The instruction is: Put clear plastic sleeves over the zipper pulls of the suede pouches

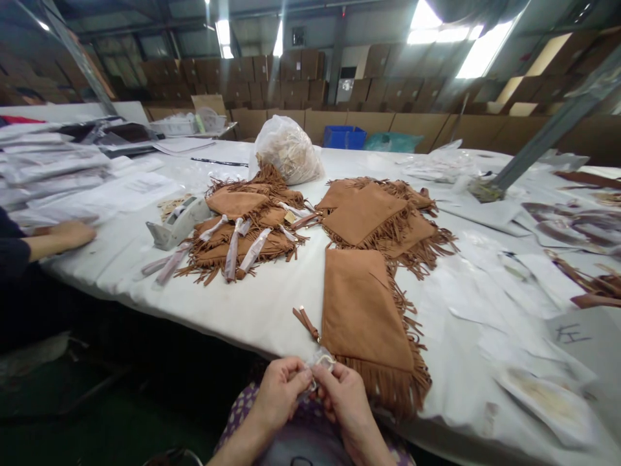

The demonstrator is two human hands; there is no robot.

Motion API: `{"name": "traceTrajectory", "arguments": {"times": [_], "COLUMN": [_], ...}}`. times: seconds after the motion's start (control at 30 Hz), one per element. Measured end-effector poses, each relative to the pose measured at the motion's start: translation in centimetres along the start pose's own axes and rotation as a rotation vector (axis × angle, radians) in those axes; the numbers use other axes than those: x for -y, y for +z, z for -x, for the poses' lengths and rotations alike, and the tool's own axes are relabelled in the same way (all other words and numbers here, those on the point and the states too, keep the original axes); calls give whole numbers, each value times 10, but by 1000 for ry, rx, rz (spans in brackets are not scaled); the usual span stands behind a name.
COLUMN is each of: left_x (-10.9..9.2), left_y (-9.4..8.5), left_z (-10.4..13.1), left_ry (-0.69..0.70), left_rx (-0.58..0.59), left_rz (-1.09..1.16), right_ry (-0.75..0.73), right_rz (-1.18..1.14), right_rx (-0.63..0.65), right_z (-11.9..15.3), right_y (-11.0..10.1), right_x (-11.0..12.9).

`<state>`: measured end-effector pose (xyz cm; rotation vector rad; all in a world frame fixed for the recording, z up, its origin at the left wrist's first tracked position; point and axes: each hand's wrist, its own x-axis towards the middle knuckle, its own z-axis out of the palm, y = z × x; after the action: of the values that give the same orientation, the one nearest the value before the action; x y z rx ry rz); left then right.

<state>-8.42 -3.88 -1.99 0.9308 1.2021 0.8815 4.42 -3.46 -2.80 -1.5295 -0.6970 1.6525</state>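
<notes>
Both my hands meet at the table's near edge, beside a brown fringed bag that lies flat. My left hand is closed, thumb against fingers, on a small piece of clear plastic wrap. My right hand pinches the same wrap from the other side. A pale loop, perhaps a cord, shows between the fingertips; its exact kind is unclear. Just above the hands, a brown zipper pull sticks out from the bag's left side.
More fringed bags lie stacked behind, and a second pile has plastic-wrapped straps. A tape dispenser stands left of it. Further back sit a filled plastic bag and a blue bin. Another person's hand rests at the left edge.
</notes>
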Motion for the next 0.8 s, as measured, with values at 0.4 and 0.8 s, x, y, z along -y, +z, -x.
{"name": "traceTrajectory", "arguments": {"times": [0.4, 0.8], "left_x": [-1, -7], "left_y": [12, -1], "left_z": [5, 8], "left_ry": [250, 453], "left_rx": [-226, 93], "left_rz": [-211, -520], "right_ry": [-87, -43], "right_rz": [-45, -91], "right_rx": [-97, 56], "right_z": [-1, -18], "right_y": [7, -2], "right_x": [11, 11]}}
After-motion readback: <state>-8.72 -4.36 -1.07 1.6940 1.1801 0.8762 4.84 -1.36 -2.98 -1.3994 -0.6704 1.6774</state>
